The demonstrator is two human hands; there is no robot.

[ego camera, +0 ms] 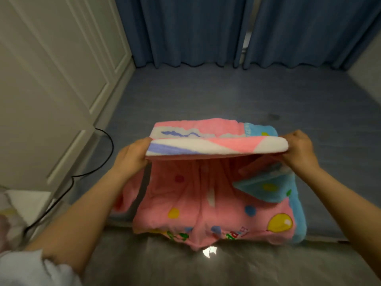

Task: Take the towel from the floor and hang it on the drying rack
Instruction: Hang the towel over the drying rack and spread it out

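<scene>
**Towel held up by both hands over grey floor**

Far left: white panelled cabinet doors (61, 79), closed. At their foot, black cable (90, 162) looping across the floor toward the lower left corner. Pale sleeve (24, 267) at bottom left.

Left of centre: left hand (132, 155), fingers curled round the left end of the towel's folded upper edge, gripping it.

Centre: towel (206, 203), pink with coloured dots, yellow balloon print and a blue section on its right side; upper edge stretched level between both hands, body hanging below in loose folds, lower hem close to the floor (226, 96), contact not discernible. Grey floor beneath and beyond; bright light spot just under the hem.

Right of centre: right hand (301, 149), fingers curled over the right end of the same edge, gripping it.

Background, centre to right: blue curtains (206, 29) reaching the floor, narrow gap between two panels.
</scene>
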